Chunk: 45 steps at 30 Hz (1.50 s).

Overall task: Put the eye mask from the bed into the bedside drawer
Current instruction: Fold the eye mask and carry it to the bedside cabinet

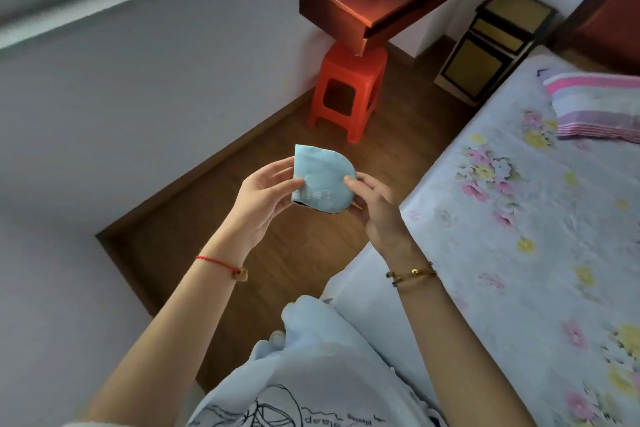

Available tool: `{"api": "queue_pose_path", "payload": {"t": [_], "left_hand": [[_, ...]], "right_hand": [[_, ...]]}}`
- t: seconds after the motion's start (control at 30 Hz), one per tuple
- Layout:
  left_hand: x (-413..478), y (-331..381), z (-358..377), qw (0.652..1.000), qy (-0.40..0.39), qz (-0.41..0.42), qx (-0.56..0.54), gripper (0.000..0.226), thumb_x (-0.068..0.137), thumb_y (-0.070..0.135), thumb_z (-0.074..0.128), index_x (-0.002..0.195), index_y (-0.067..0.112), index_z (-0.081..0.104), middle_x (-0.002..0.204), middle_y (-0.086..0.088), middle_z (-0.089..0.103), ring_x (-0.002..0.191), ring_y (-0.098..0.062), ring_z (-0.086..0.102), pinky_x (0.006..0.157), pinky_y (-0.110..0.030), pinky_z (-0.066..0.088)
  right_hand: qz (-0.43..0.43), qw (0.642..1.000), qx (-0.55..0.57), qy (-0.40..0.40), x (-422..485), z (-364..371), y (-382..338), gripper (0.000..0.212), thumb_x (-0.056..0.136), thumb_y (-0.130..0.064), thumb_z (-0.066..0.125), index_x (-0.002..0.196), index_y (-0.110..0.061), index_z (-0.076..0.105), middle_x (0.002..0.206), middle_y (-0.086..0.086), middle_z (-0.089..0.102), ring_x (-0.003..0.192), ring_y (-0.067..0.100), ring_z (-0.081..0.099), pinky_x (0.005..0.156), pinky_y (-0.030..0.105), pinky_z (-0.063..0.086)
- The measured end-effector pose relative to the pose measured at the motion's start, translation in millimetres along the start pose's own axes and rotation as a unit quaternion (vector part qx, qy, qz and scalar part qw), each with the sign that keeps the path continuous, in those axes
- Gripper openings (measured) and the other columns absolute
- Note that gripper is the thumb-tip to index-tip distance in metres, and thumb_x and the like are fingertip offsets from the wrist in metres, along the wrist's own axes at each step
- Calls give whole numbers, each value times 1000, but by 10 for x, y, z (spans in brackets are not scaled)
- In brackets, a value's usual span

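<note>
both hands, left hand (263,194) and right hand (375,204), grip clamped on folded eye mask (322,180); bedside cabinet (491,45) beyond red stool (346,94).

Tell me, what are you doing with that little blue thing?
A person standing beside the bed holds a light blue eye mask, folded in half, up in the air with both hands. The left hand pinches its left edge and the right hand grips its right side. It is off the bed now. The bedside cabinet stands farther off by the head of the bed, and its drawer looks shut, so the mask has not gone in yet.
</note>
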<state>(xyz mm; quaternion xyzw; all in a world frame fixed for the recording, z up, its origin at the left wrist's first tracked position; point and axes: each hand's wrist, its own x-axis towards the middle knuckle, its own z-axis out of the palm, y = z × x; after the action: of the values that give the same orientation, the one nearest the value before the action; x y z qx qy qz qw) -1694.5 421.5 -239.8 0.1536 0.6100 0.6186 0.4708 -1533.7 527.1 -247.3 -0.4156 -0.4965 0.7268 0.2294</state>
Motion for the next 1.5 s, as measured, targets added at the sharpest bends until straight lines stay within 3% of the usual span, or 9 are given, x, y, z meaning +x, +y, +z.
{"api": "queue_pose_path", "payload": {"t": [0.13, 0.3, 0.53, 0.67, 0.87, 1.07, 1.27, 1.5], "left_hand": [[322, 152, -67, 1000, -7, -2, -1, 26, 87, 12, 73, 106, 30, 72, 108, 6, 76, 100, -10, 75, 75, -23, 62], [894, 382, 45, 1000, -28, -1, 10, 25, 88, 11, 72, 106, 28, 72, 105, 9, 77, 103, -11, 74, 80, -26, 62], [1956, 867, 573, 995, -88, 3, 51, 29, 90, 14, 70, 117, 25, 69, 121, 1, 72, 115, -15, 68, 88, -28, 60], [2783, 1234, 1106, 988, -141, 5, 67, 35, 90, 17, 70, 125, 25, 68, 125, 1, 72, 117, -15, 68, 88, -25, 60], [3373, 1390, 1455, 981, -179, 1, 69, 37, 92, 18, 69, 128, 24, 68, 122, 5, 74, 117, -14, 68, 83, -21, 60], [4373, 1669, 2069, 969, -231, -8, 88, 42, 93, 19, 67, 134, 20, 63, 130, 3, 69, 121, -15, 63, 93, -27, 56], [5436, 2004, 2628, 953, -286, -23, 93, 32, 92, 16, 68, 122, 27, 70, 118, 11, 76, 114, -10, 68, 76, -20, 60], [6498, 2339, 3277, 937, -323, -55, 123, 33, 90, 10, 69, 120, 24, 69, 124, -5, 72, 119, -21, 66, 98, -36, 56]], "right_hand": [[-5, 1000, 17, 2, 309, 83, -83, 18, 92, -25, 63, 106, -17, 70, 102, -4, 72, 101, 13, 71, 77, 27, 61], [-14, 999, 21, 28, 775, 56, -237, 21, 92, -28, 63, 111, -20, 67, 109, -2, 69, 108, 19, 68, 78, 27, 60], [-35, 995, 41, 82, 1625, -274, -743, 33, 91, -30, 64, 120, -15, 63, 115, 3, 66, 111, 21, 66, 74, 23, 59], [-59, 987, 59, 140, 2334, -634, -1208, 42, 80, -41, 68, 114, -16, 67, 114, 7, 67, 110, 20, 66, 72, 23, 56], [-69, 982, 85, 156, 2837, -890, -1432, 46, 69, -48, 72, 105, -19, 72, 113, 8, 69, 110, 20, 66, 75, 27, 56], [-74, 968, 109, 214, 3685, -1325, -1822, 38, 74, -42, 70, 103, -18, 73, 111, 8, 70, 112, 23, 65, 78, 31, 57], [-89, 954, 141, 250, 4570, -1700, -2274, 27, 83, -30, 66, 102, -13, 73, 107, 9, 70, 107, 23, 67, 79, 32, 57], [-94, 930, 176, 309, 5424, -2073, -2784, 20, 93, -19, 60, 107, -10, 70, 110, 12, 70, 105, 22, 68, 83, 36, 58]]}}
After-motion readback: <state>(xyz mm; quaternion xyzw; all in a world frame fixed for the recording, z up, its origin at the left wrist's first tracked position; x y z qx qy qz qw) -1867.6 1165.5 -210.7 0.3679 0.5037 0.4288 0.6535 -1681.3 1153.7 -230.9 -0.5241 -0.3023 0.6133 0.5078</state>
